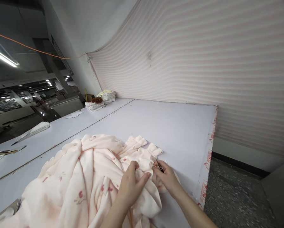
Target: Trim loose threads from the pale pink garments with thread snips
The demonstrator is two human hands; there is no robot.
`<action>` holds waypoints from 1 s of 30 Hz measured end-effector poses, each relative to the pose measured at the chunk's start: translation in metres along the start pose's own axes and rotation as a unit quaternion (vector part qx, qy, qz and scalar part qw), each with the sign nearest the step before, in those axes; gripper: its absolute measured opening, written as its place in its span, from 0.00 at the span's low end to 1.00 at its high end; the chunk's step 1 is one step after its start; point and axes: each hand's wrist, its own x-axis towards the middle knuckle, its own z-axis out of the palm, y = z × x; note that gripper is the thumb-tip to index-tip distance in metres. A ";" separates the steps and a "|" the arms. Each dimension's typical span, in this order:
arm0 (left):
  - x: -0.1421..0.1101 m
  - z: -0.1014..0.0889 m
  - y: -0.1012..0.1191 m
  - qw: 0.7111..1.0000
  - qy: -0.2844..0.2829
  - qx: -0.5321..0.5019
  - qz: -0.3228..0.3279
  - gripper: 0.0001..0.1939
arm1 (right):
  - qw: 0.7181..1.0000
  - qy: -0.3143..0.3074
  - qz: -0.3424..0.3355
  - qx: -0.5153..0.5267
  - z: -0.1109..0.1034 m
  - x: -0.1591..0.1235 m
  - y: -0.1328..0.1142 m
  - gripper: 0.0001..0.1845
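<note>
A large heap of soft pale pink fabric (pixel 68 177) with small red and pink motifs lies bunched across the near part of the table, with ruffled edges at its right side. My left hand (pixel 132 183) grips a fold of this cloth between thumb and fingers. Close by on the right, my right hand (pixel 167 177) is closed on small dark thread snips (pixel 159 166), whose thin tip points up and left beside the ruffled edge. The fingers hide most of the snips. The heap's near end runs out of view.
The pale table (pixel 175 123) has a seam along it and a printed red strip on its right edge. Folded white stacks (pixel 94 105) stand at the far left corner. A striped cloth (pixel 191 57) hangs behind. Grey speckled floor (pixel 237 193) lies right.
</note>
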 end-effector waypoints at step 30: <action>-0.019 -0.007 0.007 0.981 0.093 -0.167 0.018 0.09 | 0.927 -0.002 -0.229 -0.296 0.010 -0.038 -0.042 0.12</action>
